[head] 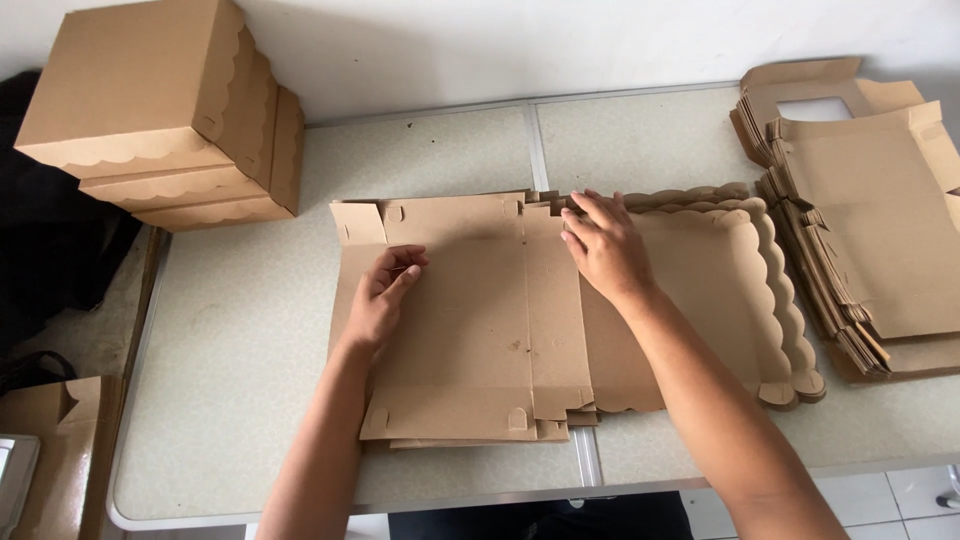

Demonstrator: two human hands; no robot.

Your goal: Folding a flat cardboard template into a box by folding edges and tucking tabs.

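From the head camera, a flat die-cut cardboard box blank (470,330) lies in the middle of a pale speckled table (240,340), on top of a few more unfolded blanks. It is plain brown kraft board, matte, scored with straight crease lines and cut with small rounded tabs along its near and far edges. The left hand (385,295) rests on the blank's left panel, fingers loosely curled with the tips touching the board, pinching nothing. The right hand (605,245) lies flat at the blank's far edge, fingers spread a little and pressing on the notched fold near the centre crease.

To the right, under the right forearm, a scalloped lid blank (740,290) shows a wavy cut border along its far, right and near edges. Further right, at the table's edge, sits a thick pile of flat blanks (870,250), their layered edges fanned like pages; one at the far end has a square window cut out.

At the far left corner, three folded boxes (170,110) with scalloped lid skirts stand stacked and leaning.

The table has a metal-trimmed rim and a seam running near to far through its middle. Bare tabletop lies left of the blank and along the far side by the white wall (450,50).
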